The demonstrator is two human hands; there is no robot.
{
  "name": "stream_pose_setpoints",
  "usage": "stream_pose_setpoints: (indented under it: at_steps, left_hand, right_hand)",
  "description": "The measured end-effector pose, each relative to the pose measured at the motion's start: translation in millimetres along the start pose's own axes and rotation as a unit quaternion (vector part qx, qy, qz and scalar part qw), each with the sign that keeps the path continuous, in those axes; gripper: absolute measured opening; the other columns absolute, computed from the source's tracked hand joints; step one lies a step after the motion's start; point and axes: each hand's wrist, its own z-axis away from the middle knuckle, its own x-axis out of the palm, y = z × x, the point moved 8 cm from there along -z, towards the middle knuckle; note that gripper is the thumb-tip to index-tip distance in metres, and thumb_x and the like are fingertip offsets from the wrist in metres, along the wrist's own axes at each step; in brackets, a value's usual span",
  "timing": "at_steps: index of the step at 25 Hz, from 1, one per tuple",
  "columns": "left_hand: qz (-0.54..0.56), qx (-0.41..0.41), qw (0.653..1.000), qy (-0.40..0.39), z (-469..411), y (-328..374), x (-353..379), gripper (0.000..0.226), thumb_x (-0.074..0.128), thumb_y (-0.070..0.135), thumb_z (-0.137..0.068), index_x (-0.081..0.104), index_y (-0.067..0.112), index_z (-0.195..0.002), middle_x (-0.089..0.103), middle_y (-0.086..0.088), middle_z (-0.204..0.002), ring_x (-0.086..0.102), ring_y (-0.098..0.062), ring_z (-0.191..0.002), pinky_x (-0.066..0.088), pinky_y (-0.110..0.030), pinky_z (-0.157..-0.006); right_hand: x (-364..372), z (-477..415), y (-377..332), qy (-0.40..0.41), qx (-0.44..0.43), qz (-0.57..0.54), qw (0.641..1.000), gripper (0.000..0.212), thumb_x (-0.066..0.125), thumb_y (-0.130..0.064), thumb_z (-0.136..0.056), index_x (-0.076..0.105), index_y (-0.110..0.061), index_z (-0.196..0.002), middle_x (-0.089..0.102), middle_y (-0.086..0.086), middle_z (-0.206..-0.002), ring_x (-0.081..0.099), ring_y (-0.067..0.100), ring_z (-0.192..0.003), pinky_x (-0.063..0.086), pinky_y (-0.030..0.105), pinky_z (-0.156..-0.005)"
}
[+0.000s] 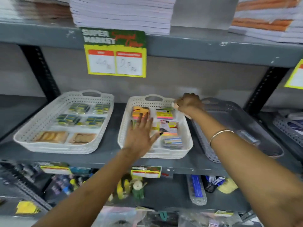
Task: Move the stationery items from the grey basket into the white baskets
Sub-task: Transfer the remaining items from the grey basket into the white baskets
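Note:
Two white baskets stand on the grey shelf. The left white basket (pixel 24 133) holds packs of small boxes and two tan packs. The middle white basket (pixel 123 128) holds bright sticky-note packs (pixel 164 114). My left hand (pixel 141 130) lies flat and spread over this basket's left side, fingers apart. My right hand (pixel 188 103) is closed at the basket's far right corner, gripping a small pale item whose kind I cannot make out. The grey basket (pixel 203 145) stands to the right, partly behind my right forearm, with one small clear pack (pixel 249 136) in it.
A yellow and green price sign (pixel 114 53) hangs from the upper shelf edge above the baskets. Stacks of notebooks (pixel 123 12) fill the top shelf. Another grey basket (pixel 285 128) sits at the far right. The shelf below holds hanging stationery packs (pixel 131 187).

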Motion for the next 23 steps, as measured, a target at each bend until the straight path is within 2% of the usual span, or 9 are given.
stream_pose_setpoints:
  at_steps: [3, 7, 10, 13, 16, 17, 20, 22, 23]
  left_hand:
    - [-0.003, -0.098, 0.994, 0.042, 31, -103, -25, 0.082, 0.012, 0.068, -0.084, 0.014, 0.016, -0.148, 0.005, -0.004, -0.16, 0.001, -0.023, -0.147, 0.009, -0.05, -0.117]
    - [-0.012, -0.227, 0.971, 0.074, 86, -227, -44, 0.096, 0.008, 0.075, -0.074, 0.019, 0.013, -0.146, 0.008, -0.007, -0.159, 0.003, -0.026, -0.147, 0.003, -0.054, -0.116]
    - [0.007, -0.283, 0.957, 0.066, 120, -296, -42, 0.085, 0.028, 0.07, -0.084, 0.017, 0.013, -0.147, 0.004, -0.006, -0.16, -0.002, -0.026, -0.147, 0.001, -0.054, -0.116]
    - [0.011, -0.289, 0.955, 0.06, 137, -340, -42, 0.084, 0.03, 0.067, -0.086, 0.015, 0.012, -0.147, 0.007, -0.008, -0.159, 0.0, -0.027, -0.147, 0.006, -0.054, -0.117]
    - [-0.006, -0.251, 0.967, 0.033, 134, -356, -39, 0.096, 0.012, 0.075, -0.076, 0.009, 0.011, -0.148, 0.004, -0.009, -0.159, 0.0, -0.024, -0.147, 0.003, -0.048, -0.118]
    - [-0.012, -0.24, 0.97, 0.021, 133, -360, -37, 0.098, 0.008, 0.075, -0.074, 0.008, 0.011, -0.148, 0.003, -0.009, -0.159, 0.0, -0.024, -0.147, 0.003, -0.047, -0.118]
    - [-0.019, -0.22, 0.975, 0.007, 130, -363, -33, 0.085, 0.015, 0.068, -0.085, 0.009, 0.011, -0.148, 0.006, -0.01, -0.159, 0.004, -0.023, -0.147, 0.004, -0.047, -0.12]
    - [-0.017, -0.215, 0.977, 0.008, 131, -364, -32, 0.09, 0.005, 0.07, -0.081, 0.011, 0.01, -0.147, 0.007, -0.009, -0.159, 0.005, -0.023, -0.147, 0.004, -0.047, -0.119]
    - [-0.02, -0.213, 0.977, 0.008, 131, -363, -32, 0.098, -0.004, 0.074, -0.074, 0.01, 0.01, -0.147, 0.007, -0.009, -0.159, 0.005, -0.022, -0.147, 0.004, -0.047, -0.118]
  right_hand:
    - [9, 17, -92, 0.009, -0.063, -0.042, 0.997, 0.042, 0.049, -0.042, -0.08, 0.062, -0.014, -0.107, 0.063, 0.011, -0.117, 0.056, 0.032, -0.115, 0.052, 0.036, -0.095]
    - [48, 55, -220, -0.052, -0.175, -0.081, 0.98, 0.031, 0.062, -0.046, -0.074, 0.066, -0.024, -0.096, 0.067, 0.009, -0.114, 0.062, 0.028, -0.111, 0.055, 0.035, -0.091]
    - [78, 83, -299, -0.092, -0.231, -0.076, 0.966, 0.046, 0.064, -0.051, -0.07, 0.067, -0.02, -0.104, 0.068, 0.006, -0.116, 0.062, 0.026, -0.112, 0.055, 0.036, -0.092]
    - [102, 108, -360, -0.123, -0.264, -0.087, 0.953, 0.043, 0.069, -0.042, -0.076, 0.066, -0.015, -0.109, 0.065, 0.009, -0.12, 0.058, 0.028, -0.115, 0.053, 0.037, -0.094]
    - [126, 122, -398, -0.148, -0.27, -0.094, 0.947, 0.036, 0.069, -0.033, -0.079, 0.066, -0.011, -0.107, 0.066, 0.013, -0.116, 0.058, 0.031, -0.112, 0.053, 0.037, -0.091]
    - [135, 126, -409, -0.159, -0.277, -0.093, 0.943, 0.032, 0.07, -0.032, -0.078, 0.068, -0.012, -0.103, 0.067, 0.013, -0.112, 0.06, 0.031, -0.11, 0.053, 0.037, -0.09]
    - [162, 135, -433, -0.189, -0.297, -0.085, 0.932, 0.025, 0.073, -0.036, -0.075, 0.068, -0.016, -0.089, 0.069, 0.008, -0.102, 0.06, 0.027, -0.103, 0.053, 0.037, -0.088]
    - [176, 138, -442, -0.2, -0.304, -0.095, 0.927, 0.017, 0.076, -0.031, -0.074, 0.062, -0.022, -0.078, 0.063, 0.005, -0.094, 0.056, 0.022, -0.094, 0.05, 0.033, -0.082]
    - [180, 140, -444, -0.203, -0.303, -0.102, 0.925, 0.013, 0.075, -0.024, -0.075, 0.062, -0.022, -0.079, 0.058, 0.004, -0.09, 0.052, 0.02, -0.09, 0.047, 0.031, -0.078]
